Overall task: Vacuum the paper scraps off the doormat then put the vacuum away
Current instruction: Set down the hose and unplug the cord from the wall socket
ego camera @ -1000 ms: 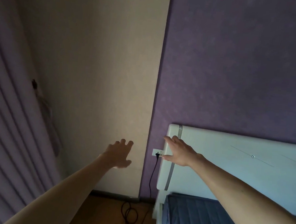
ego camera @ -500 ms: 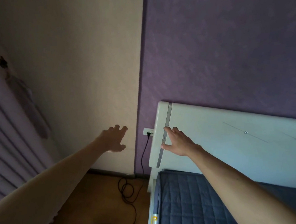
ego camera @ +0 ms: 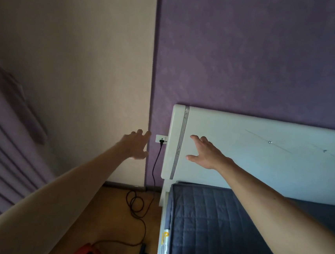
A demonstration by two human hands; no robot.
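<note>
Black plug point(ego camera: 161, 141) sits in the wall socket point(ego camera: 157, 138); left grip point(ego camera: 135, 144), fingers spread and empty, is just beside it; right grip point(ego camera: 207, 154), also spread, fronts the white headboard point(ego camera: 261, 162).

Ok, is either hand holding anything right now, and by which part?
Nothing is held. The left hand is open beside the plug, clear of it; the right hand is open, fingers spread, in front of the headboard.

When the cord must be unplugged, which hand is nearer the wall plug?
The left hand, fingertips just beside the socket with the black plug. The right hand is spread before the white headboard, farther off on the other side.
</note>
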